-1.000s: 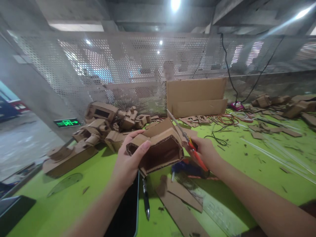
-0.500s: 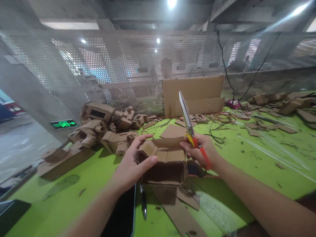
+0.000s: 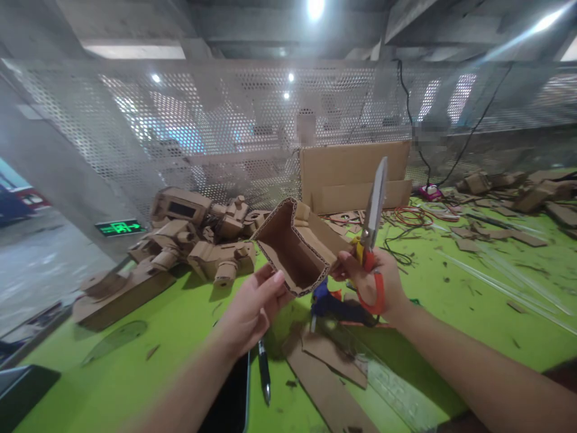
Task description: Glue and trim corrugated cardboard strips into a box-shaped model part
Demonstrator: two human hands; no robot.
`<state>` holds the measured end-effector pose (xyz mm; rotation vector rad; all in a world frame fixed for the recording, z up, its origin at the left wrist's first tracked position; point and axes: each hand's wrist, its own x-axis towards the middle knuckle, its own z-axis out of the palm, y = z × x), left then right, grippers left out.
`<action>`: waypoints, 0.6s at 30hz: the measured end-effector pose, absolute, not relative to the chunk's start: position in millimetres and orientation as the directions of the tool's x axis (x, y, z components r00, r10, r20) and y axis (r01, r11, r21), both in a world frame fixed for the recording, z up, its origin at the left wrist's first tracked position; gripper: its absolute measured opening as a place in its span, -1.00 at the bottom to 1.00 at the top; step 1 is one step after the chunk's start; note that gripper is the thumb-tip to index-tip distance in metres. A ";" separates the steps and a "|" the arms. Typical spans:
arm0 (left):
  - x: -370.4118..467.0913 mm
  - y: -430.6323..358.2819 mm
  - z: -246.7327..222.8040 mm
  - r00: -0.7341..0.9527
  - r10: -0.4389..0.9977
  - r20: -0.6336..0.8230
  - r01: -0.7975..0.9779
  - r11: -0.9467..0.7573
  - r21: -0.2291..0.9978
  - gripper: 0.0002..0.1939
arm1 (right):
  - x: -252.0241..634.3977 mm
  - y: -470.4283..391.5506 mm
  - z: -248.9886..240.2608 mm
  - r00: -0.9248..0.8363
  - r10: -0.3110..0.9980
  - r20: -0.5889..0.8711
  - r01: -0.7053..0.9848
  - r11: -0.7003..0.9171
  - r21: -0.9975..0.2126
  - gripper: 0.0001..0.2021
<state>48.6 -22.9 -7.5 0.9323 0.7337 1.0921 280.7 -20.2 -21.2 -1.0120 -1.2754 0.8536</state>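
A hollow cardboard piece with a notched outline is held tilted above the green table, its open end toward me. My left hand pinches its lower edge between thumb and fingers. My right hand has scissors with red and yellow handles, blades closed and pointing up; its thumb and fingertips also grip the cardboard's right end. Below the piece lies a blue glue gun, partly hidden by the cardboard and the right hand.
Several cardboard assemblies are piled at the left. A pen, a dark flat device, cardboard strips and a clear ruler lie in front. Clear sticks, orange cable and scraps cover the right; a cardboard panel stands behind.
The cardboard piece has been lifted and turned, its left end now higher. My left hand has moved from its top to its lower edge. The scissors swung rightward, and the glue gun shows more.
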 end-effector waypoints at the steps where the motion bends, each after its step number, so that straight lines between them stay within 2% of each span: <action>1: 49.9 -24.8 -7.7 0.301 0.951 -0.064 -0.411 0.190 0.891 -0.62 | 279.8 -20.1 -24.5 0.095 0.940 0.328 0.047 0.325 -0.945 -0.56; 4: 50.8 -26.6 -7.9 0.289 0.956 -0.058 -0.462 0.192 0.866 -0.61 | 279.1 -18.3 -34.7 0.050 0.945 0.324 0.097 0.318 -0.943 -0.56; 8: 42.4 -18.6 -7.6 0.204 0.979 0.015 -0.518 0.095 0.850 -0.59 | 283.4 -19.0 -35.2 -0.016 0.917 0.398 0.248 0.390 -0.887 -0.64; 13: 31.6 -10.1 1.3 0.034 0.997 0.065 -0.578 -0.033 0.815 -0.57 | 293.7 -23.6 -23.4 -0.164 0.906 0.391 0.565 0.411 -0.716 -0.69; 18: 28.9 -8.3 10.1 -0.065 0.987 0.146 -0.596 -0.156 0.788 -0.58 | 297.6 -17.8 -22.5 -0.189 0.927 0.324 0.752 0.349 -0.559 -0.60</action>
